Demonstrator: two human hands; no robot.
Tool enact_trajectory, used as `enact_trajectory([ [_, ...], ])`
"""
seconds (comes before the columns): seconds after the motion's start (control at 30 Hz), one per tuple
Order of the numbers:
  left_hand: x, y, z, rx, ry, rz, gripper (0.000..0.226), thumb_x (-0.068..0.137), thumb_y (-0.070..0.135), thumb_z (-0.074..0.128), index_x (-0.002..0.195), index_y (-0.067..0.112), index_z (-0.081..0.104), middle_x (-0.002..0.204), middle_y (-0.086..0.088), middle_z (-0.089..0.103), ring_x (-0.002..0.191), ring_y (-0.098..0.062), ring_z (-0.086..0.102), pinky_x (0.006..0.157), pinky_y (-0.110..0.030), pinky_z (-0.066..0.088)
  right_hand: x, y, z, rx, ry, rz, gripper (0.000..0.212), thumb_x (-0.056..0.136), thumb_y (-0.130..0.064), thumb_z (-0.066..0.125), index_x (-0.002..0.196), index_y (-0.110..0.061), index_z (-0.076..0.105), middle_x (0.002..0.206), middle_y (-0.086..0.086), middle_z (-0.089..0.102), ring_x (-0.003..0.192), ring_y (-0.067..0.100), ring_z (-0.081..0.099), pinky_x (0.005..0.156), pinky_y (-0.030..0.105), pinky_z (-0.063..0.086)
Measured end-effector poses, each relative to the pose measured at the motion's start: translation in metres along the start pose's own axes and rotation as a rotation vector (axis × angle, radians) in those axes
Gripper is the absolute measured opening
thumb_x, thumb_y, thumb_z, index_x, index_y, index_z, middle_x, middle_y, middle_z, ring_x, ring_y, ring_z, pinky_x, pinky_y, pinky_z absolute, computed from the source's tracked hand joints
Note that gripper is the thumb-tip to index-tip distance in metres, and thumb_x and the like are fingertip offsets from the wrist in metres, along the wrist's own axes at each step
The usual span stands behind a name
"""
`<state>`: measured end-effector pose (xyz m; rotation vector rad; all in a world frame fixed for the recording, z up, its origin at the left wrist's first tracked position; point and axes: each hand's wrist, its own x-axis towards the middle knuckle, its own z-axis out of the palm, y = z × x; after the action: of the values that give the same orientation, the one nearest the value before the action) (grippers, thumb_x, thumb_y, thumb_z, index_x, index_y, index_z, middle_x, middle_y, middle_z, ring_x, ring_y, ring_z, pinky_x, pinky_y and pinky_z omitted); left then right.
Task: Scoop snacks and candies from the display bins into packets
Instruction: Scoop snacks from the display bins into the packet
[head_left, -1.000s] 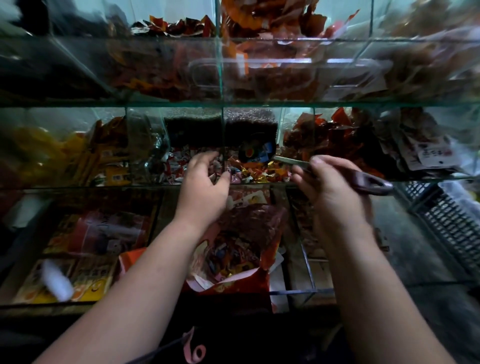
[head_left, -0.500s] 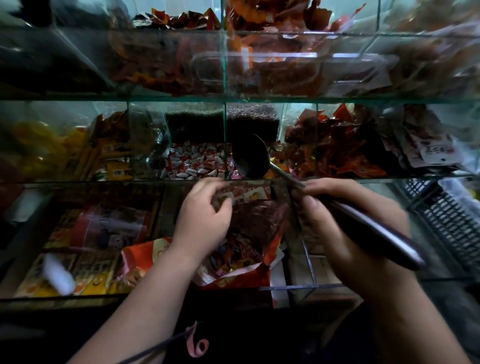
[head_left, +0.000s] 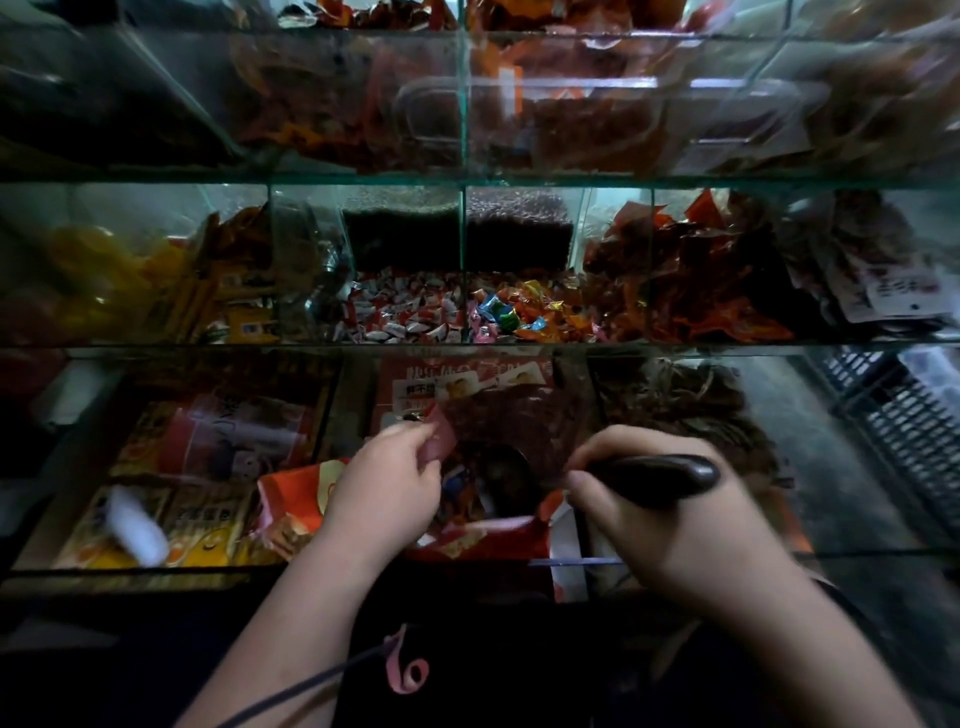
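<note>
Scoop (head_left: 506, 480) now lowered from candy bin (head_left: 519, 312) into packet (head_left: 483, 535); right hand (head_left: 660, 514) clenched on handle, left hand (head_left: 389, 488) pinching packet rim open.

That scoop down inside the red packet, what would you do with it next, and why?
Probably tip the scoop so its load drops out. Its bowl already sits inside the red packet, the left hand holds the packet's mouth open, and the right hand grips the handle.
</note>
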<state>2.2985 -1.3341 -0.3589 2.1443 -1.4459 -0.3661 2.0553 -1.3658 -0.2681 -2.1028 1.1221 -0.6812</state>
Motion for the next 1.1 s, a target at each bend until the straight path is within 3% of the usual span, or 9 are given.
enact_trajectory([
  [0.07,-0.002,-0.002,-0.001,0.098,-0.038,0.022,0.055,0.09,0.029,0.063,0.143,0.03,0.053,0.135,0.008,0.062,0.12,-0.018,0.059,0.09,-0.029,0.051,0.015,0.015,0.026,-0.079,-0.037,0.024,0.002,0.086,-0.026,0.071,0.086,-0.027,0.072,0.079,-0.01,0.073,0.077,0.003,0.068,0.073,0.029,0.054],
  [0.17,-0.01,-0.007,0.005,0.084,-0.116,0.02,0.074,0.088,0.028,0.064,0.154,0.034,0.032,0.149,0.011,0.048,0.125,-0.018,0.056,0.092,-0.033,0.053,0.02,0.038,0.064,-0.198,-0.161,0.046,0.006,0.09,-0.027,0.069,0.094,-0.024,0.072,0.092,-0.005,0.072,0.091,0.015,0.067,0.083,0.036,0.053],
  [0.37,-0.024,-0.013,0.02,0.009,-0.167,0.004,0.112,0.079,0.031,0.076,0.153,0.045,-0.008,0.164,0.021,0.009,0.139,-0.017,0.043,0.096,-0.03,0.051,0.016,0.046,0.078,0.126,-0.029,0.257,0.01,0.085,-0.021,0.077,0.075,-0.024,0.075,0.075,-0.007,0.074,0.074,0.001,0.068,0.068,0.016,0.05],
  [0.5,-0.025,-0.011,0.023,-0.019,-0.176,0.035,0.121,0.072,0.056,0.079,0.153,0.045,-0.01,0.164,0.022,0.002,0.144,-0.013,0.034,0.102,-0.036,0.049,0.016,0.037,0.066,0.305,0.062,0.38,0.012,0.085,-0.023,0.079,0.073,-0.025,0.077,0.076,-0.005,0.076,0.075,0.002,0.07,0.067,0.015,0.051],
  [0.7,-0.028,-0.011,0.019,-0.018,-0.2,0.025,0.124,0.072,0.047,0.079,0.151,0.048,-0.017,0.162,0.029,-0.003,0.14,-0.017,0.041,0.083,-0.029,0.055,0.013,0.034,0.063,0.551,0.199,0.608,0.009,0.084,-0.025,0.08,0.076,-0.027,0.079,0.077,-0.011,0.078,0.077,0.0,0.072,0.071,0.022,0.051],
  [0.83,-0.028,-0.013,0.018,-0.076,-0.223,-0.017,0.126,0.073,0.032,0.08,0.146,0.056,-0.02,0.161,0.032,-0.005,0.113,-0.014,0.062,0.061,-0.017,0.051,0.006,0.036,0.055,0.721,0.289,0.639,0.005,0.083,-0.02,0.08,0.078,-0.022,0.081,0.076,-0.004,0.079,0.074,0.012,0.076,0.072,0.029,0.057],
  [0.9,-0.026,-0.017,0.017,-0.112,-0.214,-0.021,0.125,0.074,0.032,0.08,0.147,0.056,-0.019,0.162,0.031,-0.003,0.125,-0.014,0.056,0.068,-0.016,0.05,0.004,0.038,0.047,0.745,0.321,0.635,0.004,0.083,-0.023,0.079,0.081,-0.021,0.08,0.058,-0.008,0.069,0.05,0.003,0.064,0.051,0.02,0.049],
  [0.97,-0.025,-0.021,0.016,-0.162,-0.215,-0.023,0.125,0.074,0.029,0.08,0.15,0.054,-0.015,0.162,0.03,-0.001,0.144,-0.011,0.036,0.089,-0.024,0.053,0.003,0.04,0.042,0.798,0.33,0.657,0.008,0.085,-0.022,0.076,0.079,-0.018,0.08,0.047,-0.01,0.058,0.036,-0.001,0.049,0.037,0.011,0.035],
  [1.1,-0.024,-0.021,0.015,-0.2,-0.219,-0.023,0.12,0.075,0.037,0.081,0.156,0.045,-0.008,0.164,0.026,0.003,0.148,-0.007,0.027,0.109,-0.032,0.044,0.0,0.041,0.039,0.912,0.329,0.699,0.016,0.089,-0.018,0.071,0.074,-0.016,0.077,0.061,0.01,0.068,0.041,0.016,0.06,0.036,0.02,0.041],
])
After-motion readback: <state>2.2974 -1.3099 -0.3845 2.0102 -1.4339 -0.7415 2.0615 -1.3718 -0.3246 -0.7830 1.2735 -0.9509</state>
